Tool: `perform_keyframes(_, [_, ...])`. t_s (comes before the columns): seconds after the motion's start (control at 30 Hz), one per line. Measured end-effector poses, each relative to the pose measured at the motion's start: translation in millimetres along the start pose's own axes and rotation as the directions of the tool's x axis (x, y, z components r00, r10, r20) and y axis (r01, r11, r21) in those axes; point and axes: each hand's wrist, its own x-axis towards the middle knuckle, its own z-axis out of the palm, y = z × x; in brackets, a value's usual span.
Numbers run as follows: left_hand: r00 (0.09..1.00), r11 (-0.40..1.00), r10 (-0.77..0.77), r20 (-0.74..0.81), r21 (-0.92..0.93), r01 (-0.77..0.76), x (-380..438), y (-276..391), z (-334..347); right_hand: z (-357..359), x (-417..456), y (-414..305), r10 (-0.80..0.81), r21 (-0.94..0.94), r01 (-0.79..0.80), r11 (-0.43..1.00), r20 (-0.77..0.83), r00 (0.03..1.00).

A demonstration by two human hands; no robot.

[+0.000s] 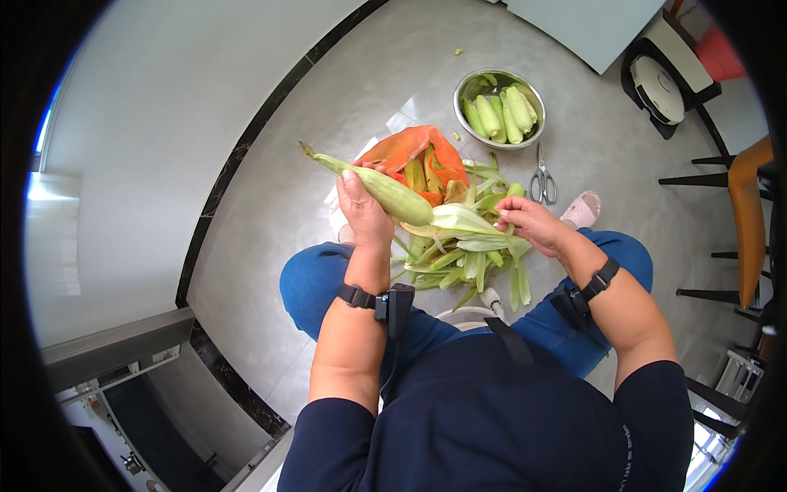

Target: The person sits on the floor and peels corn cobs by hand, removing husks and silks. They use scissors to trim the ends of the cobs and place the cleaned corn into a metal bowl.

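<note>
My left hand [364, 209] is closed around an ear of corn in pale green husk [393, 195], its dry-tipped narrow end pointing to the upper left. My right hand [530, 222] is to the right, above the husk pile, with fingertips bunched at green husk; whether they grip it is unclear. A heap of stripped corn husks [455, 270] lies on the floor between my legs, just below the ear. Behind the ear, an orange plastic bag [393, 147] stands open with more corn inside. A steel bowl [456, 104] beyond it holds several ears in light green husk.
Metal scissors [542, 181] lie on the grey tiled floor, below the bowl and near my right slipper [582, 210]. A robot vacuum [658, 90] sits at the upper right. Chairs with dark legs [749, 215] line the right side, and a white wall [184, 92] is at the left.
</note>
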Motion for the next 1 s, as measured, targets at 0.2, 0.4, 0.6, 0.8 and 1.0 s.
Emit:
perform_keyframes(0.2, [0.968,0.975,-0.073,0.238,0.221,0.019,-19.7,-18.3,11.9,12.7,11.7,-0.3,-0.553,-0.792,0.371,0.485,0.051,0.832])
perform_keyframes(0.4, [0.927,0.936,-0.185,0.325,0.347,0.066,-29.3,-39.9,29.0,51.7,15.9,1.8,-0.547,-0.874,0.461,0.152,0.314,0.776])
perform_keyframes(0.6, [0.931,0.959,-0.272,0.244,0.154,0.239,-27.1,-39.1,39.0,52.6,32.4,-8.2,-0.143,-0.709,0.287,0.645,0.257,0.956])
perform_keyframes(0.8, [0.928,0.956,-0.237,0.286,0.238,0.171,-28.5,-40.2,39.5,59.9,28.0,-3.5,-0.152,-0.470,0.257,0.844,0.250,0.956])
perform_keyframes(1.0, [0.839,0.880,-0.471,0.273,0.211,0.425,-31.5,-53.5,28.6,62.8,31.1,-1.8,-0.154,-0.334,0.230,0.914,0.239,0.959])
